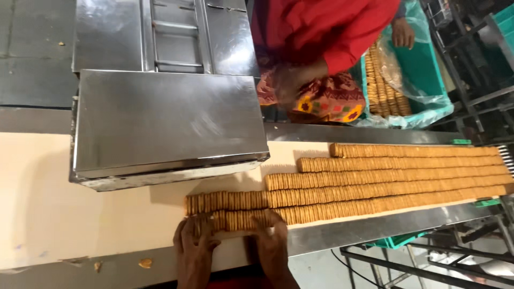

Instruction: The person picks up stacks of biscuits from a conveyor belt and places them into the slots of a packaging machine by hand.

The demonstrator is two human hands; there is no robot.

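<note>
In the head view, both of the person's hands come up from the near edge of the picture and rest on the nearest row of biscuits (251, 219), which stand on edge in a tight line on the pale conveyor belt (48, 214). The left hand (194, 243) lies palm down with its fingers spread over the left end of that row, and the right hand (272, 235) lies a little to the right of it, fingers curled over the top of the biscuits — the two hands bracket a short stretch of the row between them, pressing on it rather than lifting it. Neither hand is a closed fist; both are part open and in touch with the biscuits. Just beyond the hands runs a second row (235, 200), and further rows (401, 163) lie behind it in steps, each starting farther to the right, all stretching off to the right edge. Far left of these rows a steel housing (166, 123) sits over the belt, its near edge close to the second row. A few crumbs (145, 263) lie on the steel ledge near the left hand. On the far side, another person in a red sleeve (342, 32) leans over a green crate (423, 69) lined with clear plastic and holding stacked biscuits — that person's hand (402, 33) rests at the crate's far rim.
</note>
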